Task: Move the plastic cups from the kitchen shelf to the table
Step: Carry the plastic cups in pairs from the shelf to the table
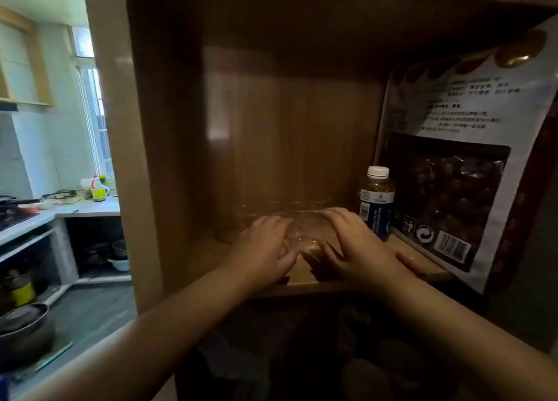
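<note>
A clear plastic cup (305,233) stands on the wooden kitchen shelf (305,275), hard to make out in the dim light. My left hand (265,249) presses against its left side and my right hand (356,246) against its right side, so both hands clasp it between them. Behind it, faint outlines of more clear cups (283,210) show against the shelf's back wall. The table is not in view.
A small bottle with a white cap (376,201) stands just right of my right hand. A large printed food bag (462,165) leans at the shelf's right. The cabinet's side panel (120,159) rises at left; beyond it lies a kitchen counter (87,208) and pans.
</note>
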The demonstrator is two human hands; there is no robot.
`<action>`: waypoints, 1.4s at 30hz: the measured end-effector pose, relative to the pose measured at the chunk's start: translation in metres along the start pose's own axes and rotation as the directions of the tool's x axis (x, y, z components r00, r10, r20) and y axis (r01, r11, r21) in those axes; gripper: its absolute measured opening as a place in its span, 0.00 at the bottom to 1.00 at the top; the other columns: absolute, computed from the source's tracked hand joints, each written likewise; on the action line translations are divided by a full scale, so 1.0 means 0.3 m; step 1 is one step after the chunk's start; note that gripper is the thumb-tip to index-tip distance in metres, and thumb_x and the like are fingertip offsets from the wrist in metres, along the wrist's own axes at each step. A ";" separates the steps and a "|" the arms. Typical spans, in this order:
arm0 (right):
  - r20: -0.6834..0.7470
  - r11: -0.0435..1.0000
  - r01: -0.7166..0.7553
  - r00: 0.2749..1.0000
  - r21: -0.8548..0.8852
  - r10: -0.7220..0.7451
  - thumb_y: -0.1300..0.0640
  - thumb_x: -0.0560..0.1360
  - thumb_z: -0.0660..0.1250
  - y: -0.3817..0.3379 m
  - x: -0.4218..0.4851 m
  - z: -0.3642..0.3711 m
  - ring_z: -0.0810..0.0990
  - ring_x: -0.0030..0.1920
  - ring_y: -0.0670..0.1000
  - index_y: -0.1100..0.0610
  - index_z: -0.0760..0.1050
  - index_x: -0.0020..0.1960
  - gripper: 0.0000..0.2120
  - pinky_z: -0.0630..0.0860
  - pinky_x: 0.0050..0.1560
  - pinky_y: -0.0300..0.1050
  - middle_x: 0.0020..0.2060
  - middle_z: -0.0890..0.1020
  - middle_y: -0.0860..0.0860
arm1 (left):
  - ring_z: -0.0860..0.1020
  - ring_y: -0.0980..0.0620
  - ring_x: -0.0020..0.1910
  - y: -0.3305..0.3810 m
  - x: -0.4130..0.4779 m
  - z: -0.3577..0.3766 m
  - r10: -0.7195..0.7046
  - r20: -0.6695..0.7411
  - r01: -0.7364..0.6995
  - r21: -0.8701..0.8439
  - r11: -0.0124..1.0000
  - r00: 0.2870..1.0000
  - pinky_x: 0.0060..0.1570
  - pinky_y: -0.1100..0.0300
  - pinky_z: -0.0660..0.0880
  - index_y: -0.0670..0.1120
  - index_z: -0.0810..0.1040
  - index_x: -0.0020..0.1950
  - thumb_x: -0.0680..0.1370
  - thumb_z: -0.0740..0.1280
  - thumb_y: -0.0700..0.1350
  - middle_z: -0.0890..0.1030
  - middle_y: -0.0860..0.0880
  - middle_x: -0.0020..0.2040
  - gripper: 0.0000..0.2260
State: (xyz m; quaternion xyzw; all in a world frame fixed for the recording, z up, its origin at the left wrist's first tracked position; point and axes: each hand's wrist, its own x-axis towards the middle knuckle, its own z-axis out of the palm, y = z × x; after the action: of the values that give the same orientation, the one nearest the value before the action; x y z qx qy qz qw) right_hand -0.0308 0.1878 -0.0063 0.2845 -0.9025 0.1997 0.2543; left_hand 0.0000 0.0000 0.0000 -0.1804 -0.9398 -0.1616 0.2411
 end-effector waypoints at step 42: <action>-0.116 0.975 0.204 0.970 -0.087 -0.213 0.60 0.71 0.68 -0.481 -0.149 -0.006 0.74 0.46 0.48 0.51 0.78 0.49 0.08 0.75 0.41 0.43 0.47 0.78 0.48 | 0.74 0.51 0.48 -0.103 -0.526 -0.360 0.097 -0.229 -0.086 0.060 0.995 0.969 0.49 0.56 0.72 0.47 0.78 0.47 0.74 0.64 0.42 0.80 0.52 0.47 0.04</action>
State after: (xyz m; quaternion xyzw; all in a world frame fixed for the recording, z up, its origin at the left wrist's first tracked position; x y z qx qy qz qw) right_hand 0.0903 0.0976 0.0008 0.3551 -0.8567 0.1554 0.3402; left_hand 0.1590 -0.1107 0.0022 -0.1974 -0.8997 -0.1470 0.3605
